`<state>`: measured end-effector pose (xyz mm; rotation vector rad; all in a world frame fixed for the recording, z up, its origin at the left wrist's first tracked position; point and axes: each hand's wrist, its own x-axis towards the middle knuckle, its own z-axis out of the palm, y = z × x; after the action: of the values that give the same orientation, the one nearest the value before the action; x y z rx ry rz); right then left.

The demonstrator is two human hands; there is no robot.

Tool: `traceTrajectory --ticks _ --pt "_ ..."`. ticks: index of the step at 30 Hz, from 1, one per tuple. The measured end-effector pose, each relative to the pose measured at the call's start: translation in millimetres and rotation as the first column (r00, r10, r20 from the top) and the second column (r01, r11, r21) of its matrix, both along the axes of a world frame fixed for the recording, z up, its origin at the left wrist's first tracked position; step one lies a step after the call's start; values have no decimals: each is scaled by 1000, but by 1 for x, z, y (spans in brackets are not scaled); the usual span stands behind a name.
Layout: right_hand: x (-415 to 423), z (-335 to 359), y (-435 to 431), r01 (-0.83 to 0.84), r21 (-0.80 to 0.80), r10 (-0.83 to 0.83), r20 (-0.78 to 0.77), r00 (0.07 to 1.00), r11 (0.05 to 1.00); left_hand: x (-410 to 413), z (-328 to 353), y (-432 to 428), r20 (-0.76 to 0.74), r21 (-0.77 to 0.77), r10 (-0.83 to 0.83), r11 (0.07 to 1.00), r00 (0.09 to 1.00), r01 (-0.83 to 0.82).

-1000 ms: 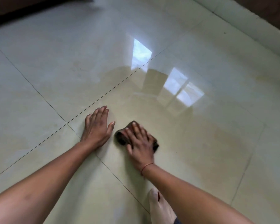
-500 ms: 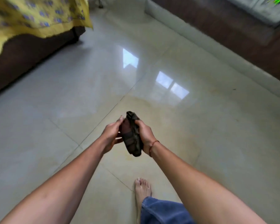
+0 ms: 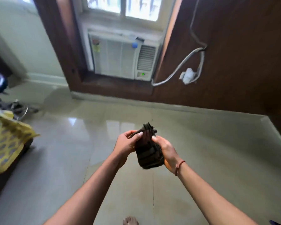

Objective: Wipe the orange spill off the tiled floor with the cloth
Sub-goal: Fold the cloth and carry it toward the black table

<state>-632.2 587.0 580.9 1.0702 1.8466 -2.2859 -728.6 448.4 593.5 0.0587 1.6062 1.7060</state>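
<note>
Nearest you, a bare foot stands on the tiled floor. Above it, your left hand and right hand each have a closed grip on the dark cloth, bunched upright between them, well off the floor. No clear orange spill shows; a faint yellowish tint near the lower right may be residue, but you cannot tell. With your gaze lifted toward the air conditioner on the far wall, you risk missing a leftover patch, and the glossy, possibly damp tiles could let that foot slip.
</note>
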Motion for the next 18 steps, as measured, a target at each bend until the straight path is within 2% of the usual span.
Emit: traceTrajectory --ticks 3,5,7,8,9,11,14,18 --pt "27 60 -5 117 146 -111 -50 993 982 3 60 13 -118 8 -125 992 985 127" --pt "43 92 -17 221 206 -202 -110 973 953 6 88 12 -352 -53 -221 975 910 216" --pt "61 123 -37 323 261 -284 -177 942 910 11 112 2 -641 -181 -328 943 694 278" --pt "72 138 -52 376 281 -327 -207 922 883 16 125 -7 -729 -245 -367 928 577 280" --pt "78 150 -62 404 285 -346 -235 908 869 18 134 -11 -778 -278 -378 923 502 265" --pt "95 177 -96 473 288 -394 -292 872 833 29 158 -31 -811 -282 -382 919 442 277" --pt "119 210 -141 547 286 -450 -340 826 787 48 188 -62 -814 -312 -413 904 409 293" --pt "148 234 -180 569 333 -454 -364 813 751 74 215 -95 -838 -368 -426 902 341 225"
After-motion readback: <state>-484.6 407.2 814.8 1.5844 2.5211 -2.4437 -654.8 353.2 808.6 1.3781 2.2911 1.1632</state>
